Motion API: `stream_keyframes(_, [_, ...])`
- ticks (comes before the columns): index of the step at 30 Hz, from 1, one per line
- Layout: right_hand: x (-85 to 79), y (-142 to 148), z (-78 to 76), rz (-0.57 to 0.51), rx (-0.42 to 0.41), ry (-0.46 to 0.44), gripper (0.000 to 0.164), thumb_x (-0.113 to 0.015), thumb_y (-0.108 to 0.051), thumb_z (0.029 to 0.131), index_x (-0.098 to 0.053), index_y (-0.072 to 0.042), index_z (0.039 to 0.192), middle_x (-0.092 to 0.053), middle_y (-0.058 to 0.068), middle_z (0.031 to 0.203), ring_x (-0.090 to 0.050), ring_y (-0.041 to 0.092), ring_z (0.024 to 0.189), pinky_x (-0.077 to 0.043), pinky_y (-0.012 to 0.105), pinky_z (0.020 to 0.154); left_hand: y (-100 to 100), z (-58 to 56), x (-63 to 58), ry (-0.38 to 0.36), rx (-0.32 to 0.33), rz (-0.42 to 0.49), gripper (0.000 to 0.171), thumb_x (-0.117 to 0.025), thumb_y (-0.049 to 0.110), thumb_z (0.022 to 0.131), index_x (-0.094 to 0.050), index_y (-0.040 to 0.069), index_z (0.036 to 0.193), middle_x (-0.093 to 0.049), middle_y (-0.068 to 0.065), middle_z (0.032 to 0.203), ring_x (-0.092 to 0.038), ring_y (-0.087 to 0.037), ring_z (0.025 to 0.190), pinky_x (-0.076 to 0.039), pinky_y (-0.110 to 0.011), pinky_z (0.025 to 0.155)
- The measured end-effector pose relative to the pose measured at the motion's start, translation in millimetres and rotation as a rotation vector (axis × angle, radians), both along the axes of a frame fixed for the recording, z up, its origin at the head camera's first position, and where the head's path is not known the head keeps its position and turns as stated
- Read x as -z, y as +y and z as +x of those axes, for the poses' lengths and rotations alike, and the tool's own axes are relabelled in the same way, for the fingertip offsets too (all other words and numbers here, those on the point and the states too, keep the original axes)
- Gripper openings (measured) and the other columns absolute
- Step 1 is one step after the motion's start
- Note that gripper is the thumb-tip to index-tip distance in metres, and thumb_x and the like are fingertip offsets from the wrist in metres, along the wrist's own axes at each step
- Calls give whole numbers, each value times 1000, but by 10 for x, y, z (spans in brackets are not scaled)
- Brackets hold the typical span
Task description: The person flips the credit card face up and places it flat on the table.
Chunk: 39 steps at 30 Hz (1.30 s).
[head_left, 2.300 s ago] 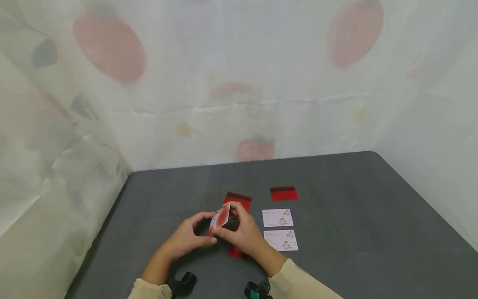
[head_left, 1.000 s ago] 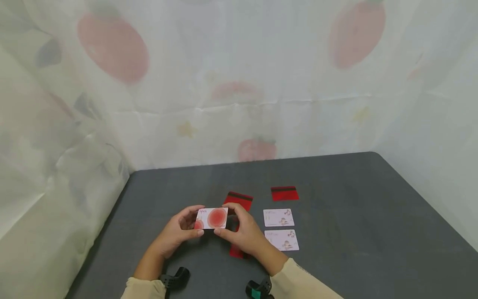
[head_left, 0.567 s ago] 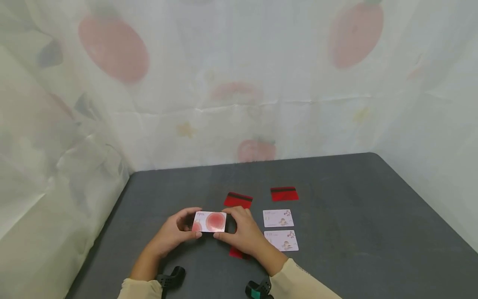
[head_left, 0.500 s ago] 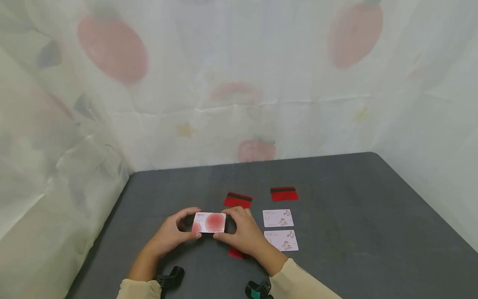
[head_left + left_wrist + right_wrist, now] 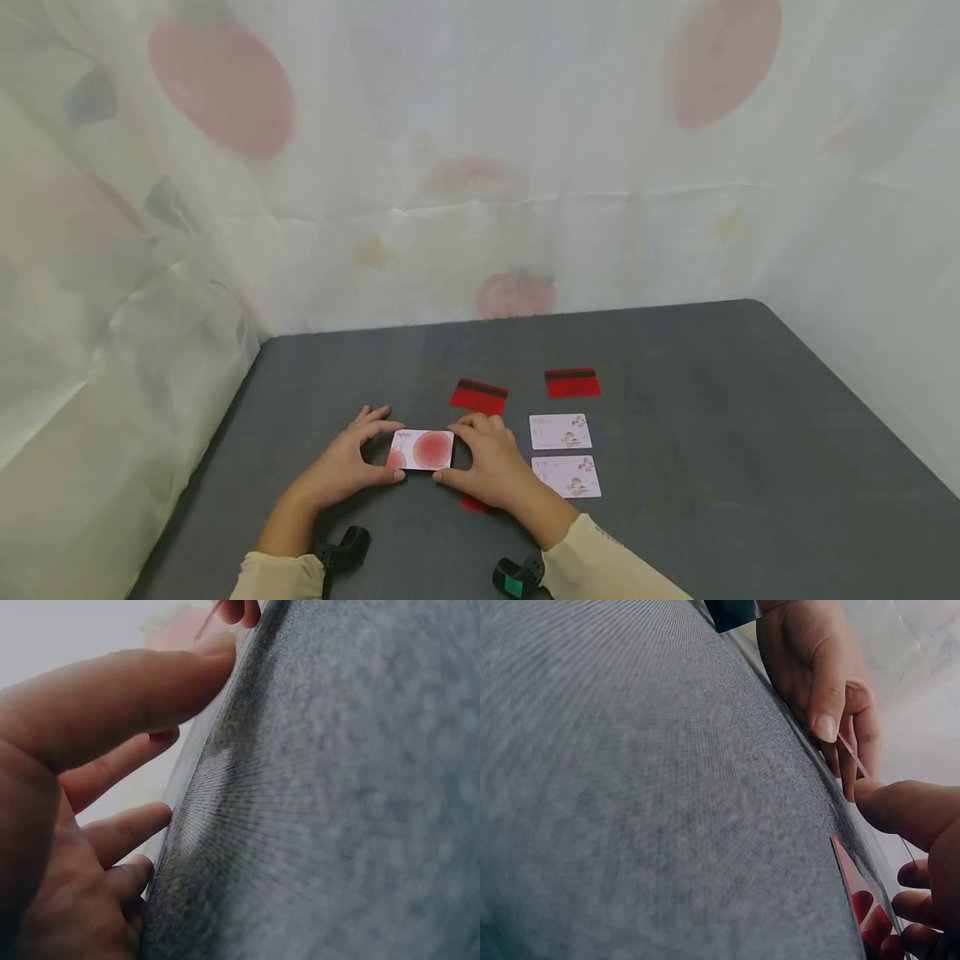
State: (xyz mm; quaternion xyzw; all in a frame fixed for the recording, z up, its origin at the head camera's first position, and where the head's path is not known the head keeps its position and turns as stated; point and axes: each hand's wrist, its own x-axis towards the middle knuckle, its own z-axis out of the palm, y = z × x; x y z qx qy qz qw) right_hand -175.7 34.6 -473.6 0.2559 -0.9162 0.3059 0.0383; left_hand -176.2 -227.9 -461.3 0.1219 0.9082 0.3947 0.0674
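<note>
A white card with red circles [image 5: 422, 450] lies face up between the hands, low over the grey table [image 5: 675, 433]. At its left end my left hand [image 5: 341, 467] holds the card's corners between thumb and forefinger, with the other fingers spread away. My right hand [image 5: 491, 467] grips the right end the same way, its remaining fingers bent. From the right wrist view the card shows as a thin edge between the two thumbs. Whether it touches the table I cannot tell. A red card [image 5: 474, 504] is mostly hidden under my right hand.
Beyond my right hand lies a red card with a black stripe [image 5: 478, 395], and another striped red card [image 5: 572, 382] is farther right. Two pale VIP cards [image 5: 560, 432] lie in a column to the right. Patterned white sheeting [image 5: 480, 242] walls the table's back and sides.
The white card was tilted on edge earlier; it has turned face up and come down towards the table. My left hand has shifted left, and its outer fingers have spread out.
</note>
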Motion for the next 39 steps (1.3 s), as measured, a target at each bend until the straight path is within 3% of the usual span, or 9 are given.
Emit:
stream_keyframes(9, [-11,1,11,45,1,0,66,-73,-55,81,-61,-17,134,-55,-1,133,-46,19,116,-41,43,93,1,-5,-4,9,26,-37,66,-88,37,70,-63,19,128,-32,-19,157,-5,-47,149,-2,-68,115])
stream_keyframes(39, [-34,-7,13,62,-2,21,64,-78,-50,78,-64,-15,131,-56,-3,132,-47,19,118,-41,42,90,7,1,-9,16,34,-80,68,-88,39,69,-63,17,129,-31,-18,158,-5,-46,150,-1,-67,115])
